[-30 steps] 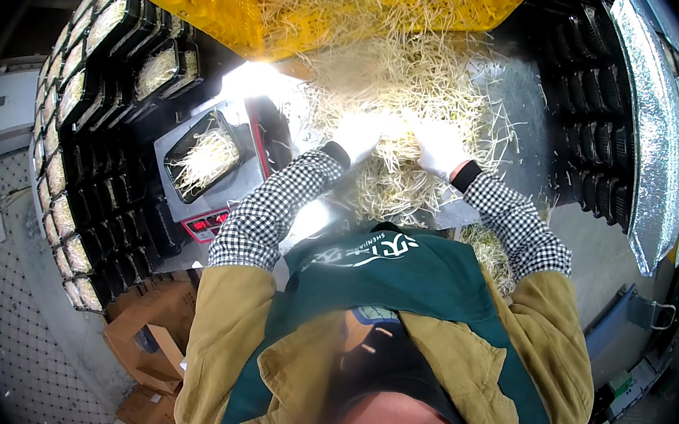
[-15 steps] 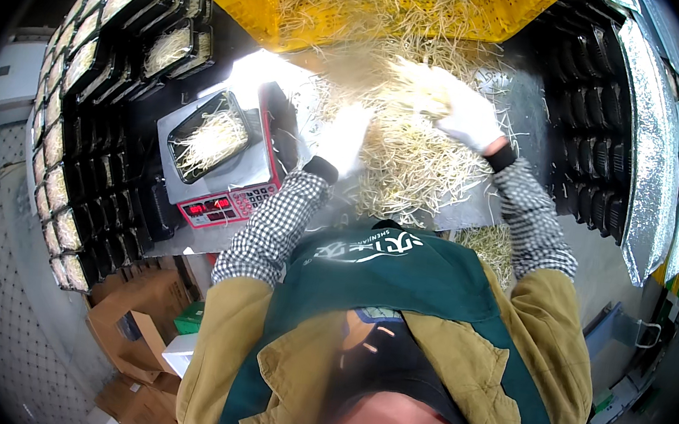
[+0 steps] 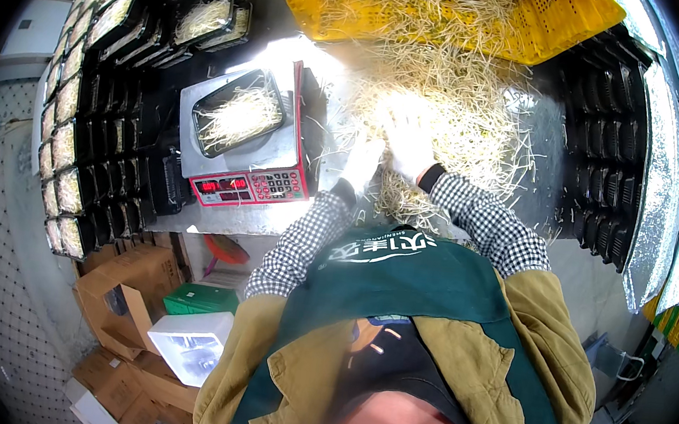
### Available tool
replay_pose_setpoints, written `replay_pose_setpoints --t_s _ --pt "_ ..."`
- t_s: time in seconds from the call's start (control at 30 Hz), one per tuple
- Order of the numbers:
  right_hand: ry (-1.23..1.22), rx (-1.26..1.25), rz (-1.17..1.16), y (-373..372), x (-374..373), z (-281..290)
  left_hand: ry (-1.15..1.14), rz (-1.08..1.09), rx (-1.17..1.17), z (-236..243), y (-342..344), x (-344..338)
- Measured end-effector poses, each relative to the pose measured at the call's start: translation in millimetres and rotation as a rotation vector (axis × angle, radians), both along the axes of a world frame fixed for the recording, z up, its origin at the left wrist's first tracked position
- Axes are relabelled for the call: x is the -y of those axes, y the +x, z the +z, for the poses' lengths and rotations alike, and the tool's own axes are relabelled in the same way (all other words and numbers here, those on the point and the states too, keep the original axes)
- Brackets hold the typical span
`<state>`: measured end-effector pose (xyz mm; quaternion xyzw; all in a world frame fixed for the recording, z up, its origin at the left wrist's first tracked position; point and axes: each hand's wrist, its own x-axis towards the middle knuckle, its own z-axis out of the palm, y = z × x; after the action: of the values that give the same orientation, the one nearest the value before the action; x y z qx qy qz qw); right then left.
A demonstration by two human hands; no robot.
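Note:
White gloves cover both of my hands, which are close together at the near left side of a loose heap of bean sprouts [image 3: 480, 136]. My left hand [image 3: 363, 163] reaches in along the heap's left edge. Just right of it, my right hand [image 3: 409, 146] rests against the sprouts. Strong glare washes out the fingers of both, so their grip cannot be made out. To the left, a black plastic tray [image 3: 212, 147] holding a bunch of sprouts [image 3: 243, 117] sits on a red-and-silver digital scale [image 3: 298, 176] with lit red digits.
A yellow perforated crate [image 3: 557, 32] of sprouts lies behind the heap. Filled black trays [image 3: 66, 134] are stacked at far left. Nested black trays [image 3: 609, 170] stand at right beside silver foil sheeting [image 3: 661, 180]. Cardboard boxes [image 3: 129, 289] and a white foam box [image 3: 191, 345] are low at left.
My right hand has come left and nearer, from the heap's far right to beside my left hand. The view has shifted, so the scale and crate appear further right.

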<state>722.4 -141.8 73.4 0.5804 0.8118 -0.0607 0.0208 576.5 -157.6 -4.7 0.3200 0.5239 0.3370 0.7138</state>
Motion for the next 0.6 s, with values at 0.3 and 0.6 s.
replay_pose_setpoints --t_s 0.3,0.6 --pt "-0.131 -0.028 -0.181 13.7 -51.5 8.9 0.275 -0.071 -0.247 99.4 -68.3 30.3" --pt "0.063 0.025 -0.115 12.7 0.5 2.4 0.754 0.315 -0.507 147.4 -176.4 33.2"
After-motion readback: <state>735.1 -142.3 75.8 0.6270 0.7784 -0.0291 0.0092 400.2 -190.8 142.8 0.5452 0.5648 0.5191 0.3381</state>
